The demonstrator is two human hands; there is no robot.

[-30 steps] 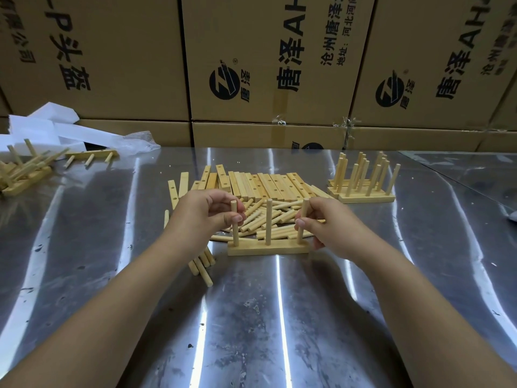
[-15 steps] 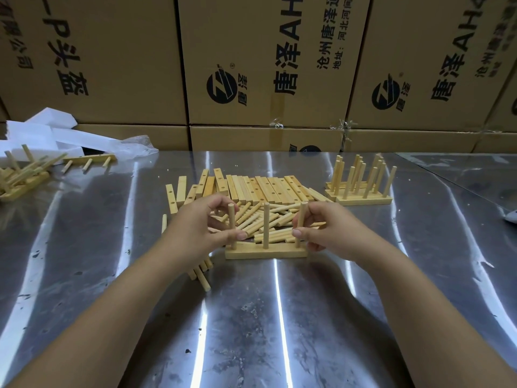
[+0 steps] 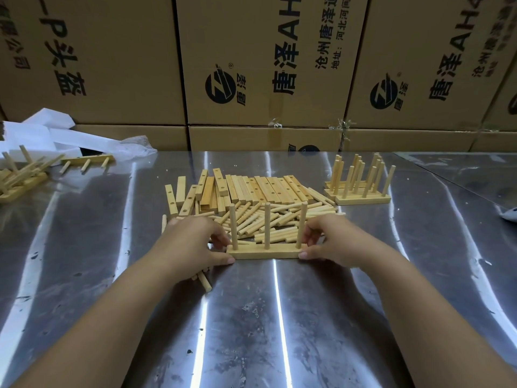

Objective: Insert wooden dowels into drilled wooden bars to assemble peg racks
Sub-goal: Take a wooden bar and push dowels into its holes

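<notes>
Your peg rack [image 3: 265, 252], three pegs upright in it, sits mid-way across the steel table [image 3: 251, 331]. Your left hand [image 3: 193, 245] and right hand [image 3: 333, 242] now pinch its two ends, having slid down from the outer pegs they gripped a moment ago. Just beyond lie loose dowels [image 3: 274, 222] and drilled bars [image 3: 251, 189], with finished racks [image 3: 361, 186] far right and cardboard boxes [image 3: 265, 65] walling the far edge.

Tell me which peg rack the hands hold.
The front three-dowel rack, left hand and right hand pinching its ends; the stacked racks sit untouched.
</notes>
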